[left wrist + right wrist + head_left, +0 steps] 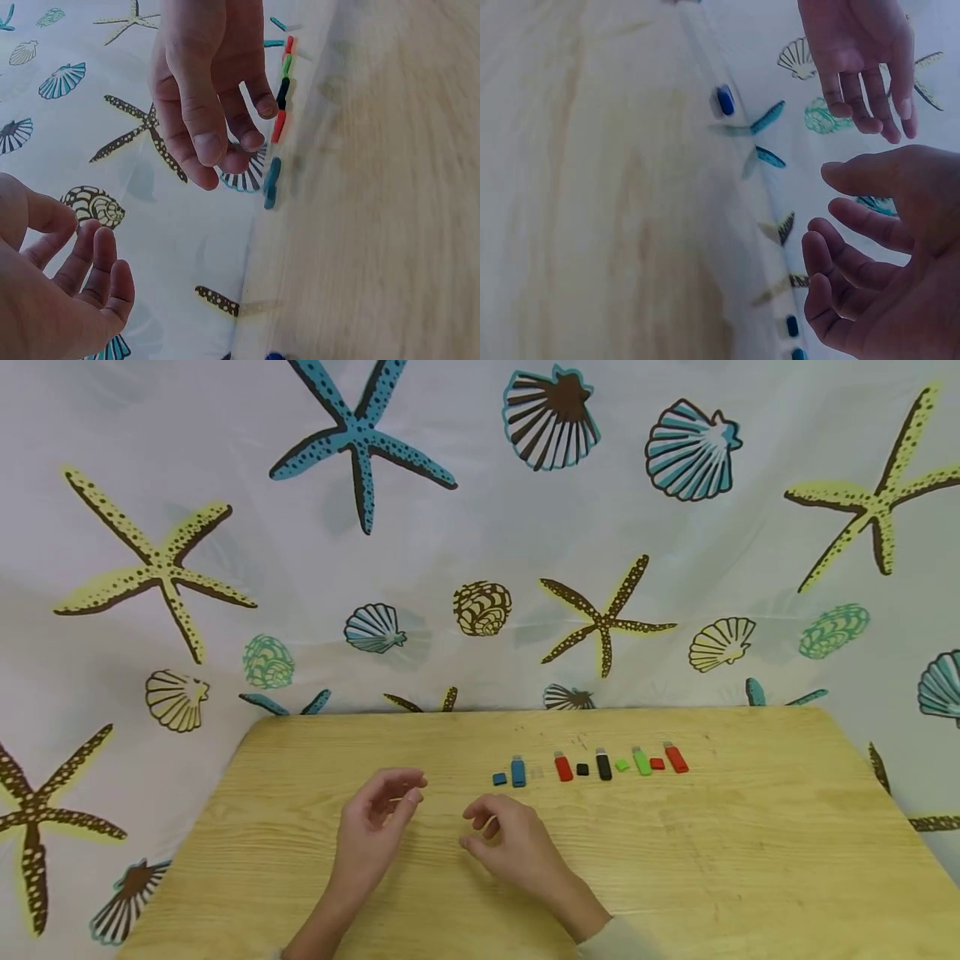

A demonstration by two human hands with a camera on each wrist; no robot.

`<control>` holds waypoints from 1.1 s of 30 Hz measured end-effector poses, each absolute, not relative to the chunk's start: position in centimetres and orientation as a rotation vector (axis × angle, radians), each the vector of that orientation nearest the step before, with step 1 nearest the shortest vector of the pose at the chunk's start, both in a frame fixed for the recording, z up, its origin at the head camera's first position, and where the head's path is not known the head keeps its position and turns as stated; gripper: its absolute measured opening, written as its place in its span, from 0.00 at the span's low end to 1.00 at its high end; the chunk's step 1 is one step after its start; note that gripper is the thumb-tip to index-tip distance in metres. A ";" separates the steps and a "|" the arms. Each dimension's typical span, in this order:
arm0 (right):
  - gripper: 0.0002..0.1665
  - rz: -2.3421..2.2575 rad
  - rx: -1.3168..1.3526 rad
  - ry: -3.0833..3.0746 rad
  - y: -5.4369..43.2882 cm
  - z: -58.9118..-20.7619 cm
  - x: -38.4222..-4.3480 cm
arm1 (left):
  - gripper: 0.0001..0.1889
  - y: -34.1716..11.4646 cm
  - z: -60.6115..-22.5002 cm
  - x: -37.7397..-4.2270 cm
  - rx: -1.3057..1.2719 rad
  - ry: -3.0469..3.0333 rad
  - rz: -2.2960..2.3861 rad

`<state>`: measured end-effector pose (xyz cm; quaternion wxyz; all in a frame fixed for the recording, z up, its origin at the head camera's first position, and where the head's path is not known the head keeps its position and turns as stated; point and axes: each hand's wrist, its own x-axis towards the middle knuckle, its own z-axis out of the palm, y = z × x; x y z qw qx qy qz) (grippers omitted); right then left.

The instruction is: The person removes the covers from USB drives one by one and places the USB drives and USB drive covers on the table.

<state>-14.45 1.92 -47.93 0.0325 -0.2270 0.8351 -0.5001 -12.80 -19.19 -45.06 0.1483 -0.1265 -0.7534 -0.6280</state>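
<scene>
My left hand [377, 822] hovers over the table left of centre, its fingers loosely bent with nothing between them. Facing it, my right hand [517, 845] is also lightly curved and holds nothing. Beyond the right hand lies a row of USB sticks, their metal plugs bare and pointing away: blue [518, 773], red [564, 767], black [603, 766], green [642, 762] and a second red one [677, 759]. Small caps lie among them: blue [499, 779], black [582, 769], green [622, 766] and red [657, 764]. Both hands are apart from the row.
A faint pale piece [536, 772] lies between the blue and red sticks. The wooden table [750, 860] meets a curtain [450, 552] printed with shells and starfish at its back edge. In the right wrist view a small dark blue thing [725, 99] is near that edge.
</scene>
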 end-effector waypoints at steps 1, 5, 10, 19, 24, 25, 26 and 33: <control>0.13 -1.541 -0.693 2.556 1.4 -48.1 -14.4 | 0.10 -19.7 -45.2 -12.6 -0.344 -2.177 -1.783; 0.15 -1.538 -0.693 2.532 -1.1 -48.6 -14.3 | 0.08 -21.4 -45.9 -11.7 -0.246 -2.232 -1.655; 0.16 -1.485 -0.720 2.552 -3.9 -49.1 -14.5 | 0.11 -22.5 -46.5 -11.1 -0.202 -2.219 -1.533; 0.15 -1.358 -0.731 2.617 -8.4 -49.9 -14.9 | 0.11 -24.3 -46.9 -11.4 -0.081 -2.188 -1.449; 0.16 -1.183 -0.756 2.779 -9.5 -49.8 -15.0 | 0.10 -25.0 -46.8 -11.5 -0.060 -2.194 -1.440; 0.16 -1.152 -0.760 2.806 -9.6 -49.8 -15.0 | 0.10 -25.2 -46.9 -11.6 -0.055 -2.199 -1.432; 0.16 -1.127 -0.762 2.829 -9.7 -49.7 -15.0 | 0.10 -25.3 -46.9 -11.6 -0.051 -2.200 -1.430; 0.11 -1.022 -0.772 2.876 -10.5 -49.8 -15.0 | 0.10 -26.1 -47.0 -11.4 0.010 -2.239 -1.396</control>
